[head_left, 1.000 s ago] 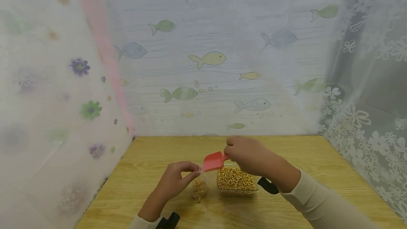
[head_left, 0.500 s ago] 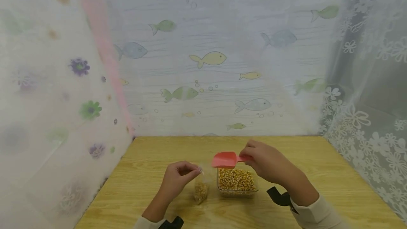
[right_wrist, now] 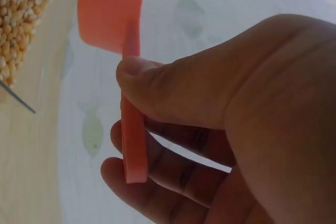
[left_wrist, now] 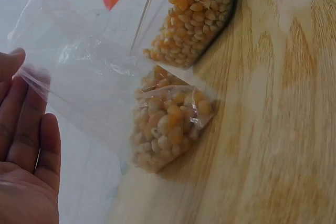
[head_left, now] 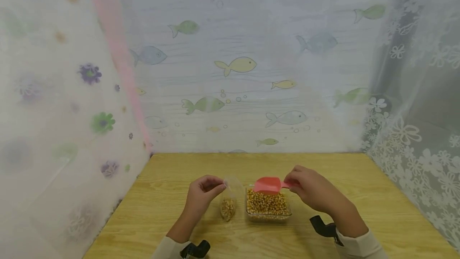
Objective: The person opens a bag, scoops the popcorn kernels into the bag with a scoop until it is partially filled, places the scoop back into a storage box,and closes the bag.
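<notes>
My left hand (head_left: 203, 195) pinches the top edge of a clear plastic bag (left_wrist: 94, 72) between thumb and fingers. Corn kernels (left_wrist: 168, 124) fill the bag's lower part, which hangs down close to the wooden table. In my right hand (head_left: 316, 191) I grip the handle of a red scoop (head_left: 267, 186) with thumb and fingers. The scoop's bowl is over the back part of a clear rectangular container (head_left: 267, 218) of yellow corn kernels (head_left: 267, 204); no kernels show in the bowl. The container stands just right of the bag.
The wood-grain table (head_left: 172, 227) reaches back to a pale curtain (head_left: 237, 103) printed with fish. A flowered curtain (head_left: 64, 123) hangs at the left, and a sheer one (head_left: 409, 123) with white flowers at the right. A dark wrist mount (head_left: 321, 227) sits on each forearm.
My right hand has drawn the scoop from beside the bag's mouth rightward, then down over the container. The left hand keeps its pinch on the bag and has risen slightly.
</notes>
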Tool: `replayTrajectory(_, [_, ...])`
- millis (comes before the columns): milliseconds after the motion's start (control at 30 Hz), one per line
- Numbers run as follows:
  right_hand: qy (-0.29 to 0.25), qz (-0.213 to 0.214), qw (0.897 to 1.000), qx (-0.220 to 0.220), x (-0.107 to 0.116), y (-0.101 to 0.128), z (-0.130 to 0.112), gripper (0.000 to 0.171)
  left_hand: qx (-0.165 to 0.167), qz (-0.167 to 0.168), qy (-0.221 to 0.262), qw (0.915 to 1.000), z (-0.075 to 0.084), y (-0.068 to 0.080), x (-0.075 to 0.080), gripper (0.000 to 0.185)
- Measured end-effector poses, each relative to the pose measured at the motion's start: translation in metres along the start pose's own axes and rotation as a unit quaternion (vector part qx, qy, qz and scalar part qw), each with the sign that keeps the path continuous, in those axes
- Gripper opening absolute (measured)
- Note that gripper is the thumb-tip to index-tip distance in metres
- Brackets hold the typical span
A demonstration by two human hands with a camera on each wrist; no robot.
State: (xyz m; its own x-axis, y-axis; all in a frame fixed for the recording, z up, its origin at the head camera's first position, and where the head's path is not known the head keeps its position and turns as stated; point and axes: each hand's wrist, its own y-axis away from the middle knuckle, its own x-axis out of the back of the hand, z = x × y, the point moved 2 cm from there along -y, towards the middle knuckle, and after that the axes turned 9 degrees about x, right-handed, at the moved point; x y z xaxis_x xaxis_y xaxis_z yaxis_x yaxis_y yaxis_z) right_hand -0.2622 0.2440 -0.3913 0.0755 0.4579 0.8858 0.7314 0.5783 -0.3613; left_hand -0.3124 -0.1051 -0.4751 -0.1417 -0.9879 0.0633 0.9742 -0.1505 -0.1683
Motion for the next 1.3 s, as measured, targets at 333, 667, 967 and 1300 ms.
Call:
replayTrajectory(333, [-0.005,-0.026,1.000,-0.007,-0.004,0.000,0.009,0.012,0.010,-0.001,0.067,0.9977,-0.016,-0.004,0.007,0.031])
replayTrajectory(667, [-0.007,-0.029,1.000,0.005,-0.009,0.001,0.009,0.015,0.002,-0.036,0.108,0.9935,-0.029,-0.005,0.004,0.034])
replayTrajectory(967, [-0.005,-0.029,1.000,0.003,-0.004,0.002,0.011,0.013,-0.042,-0.027,-0.122,0.9913,-0.019,-0.013,-0.014,0.022])
replayTrajectory(1300, [-0.040,-0.076,0.996,-0.037,-0.012,0.004,0.014,0.011,-0.088,-0.014,-0.039,0.9953,-0.031,-0.012,-0.013,0.012])
